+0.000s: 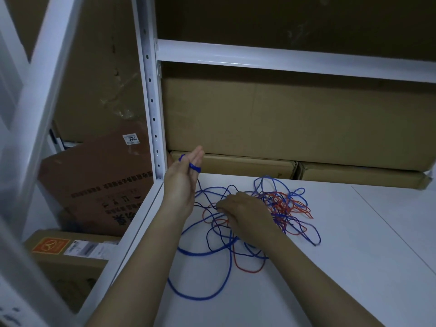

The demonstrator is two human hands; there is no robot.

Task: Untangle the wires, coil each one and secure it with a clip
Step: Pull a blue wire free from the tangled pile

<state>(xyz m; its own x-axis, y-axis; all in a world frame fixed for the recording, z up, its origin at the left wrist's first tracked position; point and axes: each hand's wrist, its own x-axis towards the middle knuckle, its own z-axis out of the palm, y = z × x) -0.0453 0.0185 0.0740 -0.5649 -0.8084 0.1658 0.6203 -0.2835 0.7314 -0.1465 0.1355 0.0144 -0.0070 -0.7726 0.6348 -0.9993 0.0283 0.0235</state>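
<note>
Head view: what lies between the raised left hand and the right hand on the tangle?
A taut blue wire runs from the left hand's fingers to the tangle under the right hand, above bare white shelf.

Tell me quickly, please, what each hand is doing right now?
Left hand: fingers straight, blue wire wound around them.
Right hand: on the tangle; grip cannot be told.

Blue wires [195, 252] and red wires [292, 206] lie tangled on the white shelf [354, 267] near its left edge; one blue strand loops around raised fingers [195, 159].
</note>
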